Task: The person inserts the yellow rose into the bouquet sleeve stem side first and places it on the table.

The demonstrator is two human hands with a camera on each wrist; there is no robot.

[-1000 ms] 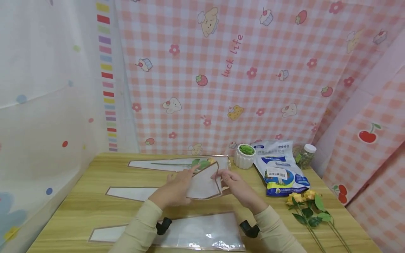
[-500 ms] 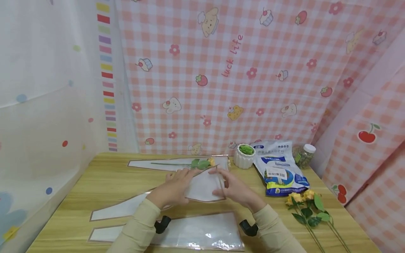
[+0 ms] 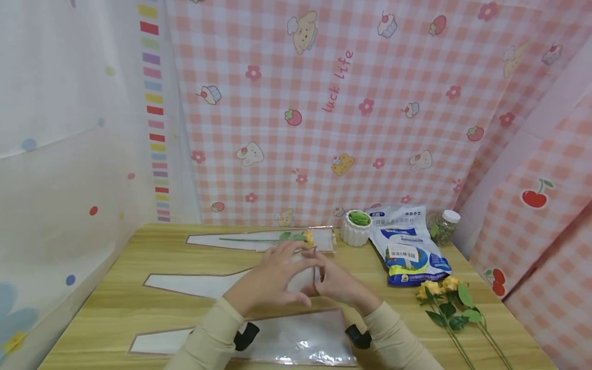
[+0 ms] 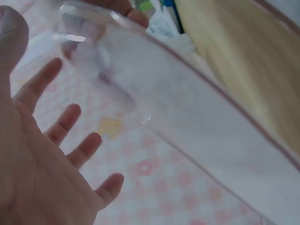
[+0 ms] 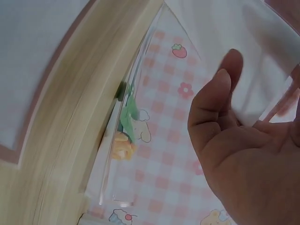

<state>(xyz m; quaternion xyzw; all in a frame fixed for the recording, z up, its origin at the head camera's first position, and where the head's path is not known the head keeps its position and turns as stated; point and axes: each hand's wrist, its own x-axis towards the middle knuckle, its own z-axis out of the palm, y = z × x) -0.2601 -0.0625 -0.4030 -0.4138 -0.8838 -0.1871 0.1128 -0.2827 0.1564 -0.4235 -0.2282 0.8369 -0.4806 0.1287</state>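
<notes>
A clear and white bouquet sleeve point(image 3: 194, 283) with a brown border is raised at its wide end; its narrow end points left. My right hand point(image 3: 339, 285) pinches the wide end, thumb and forefinger bent on the film in the right wrist view. My left hand point(image 3: 273, 275) is spread in front of the sleeve's wide part, fingers reaching toward my right hand. In the left wrist view those fingers point(image 4: 63, 124) stand apart from the film. A yellow rose point(image 3: 308, 237) lies along a second sleeve point(image 3: 327, 239) at the back. A third sleeve point(image 3: 296, 339) lies in front.
At the back right of the wooden table point(image 3: 115, 288) stand a white fluted pot point(image 3: 356, 235) with green filling and a lidded jar point(image 3: 446, 229). Between them leans a blue and white bag point(image 3: 407, 257). Yellow roses point(image 3: 430, 290) lie at the right, stems toward the front.
The held sleeve's narrow end swung toward the front, then back again. My left hand has come off the sleeve and spread its fingers toward the right hand, which keeps holding the wide end.
</notes>
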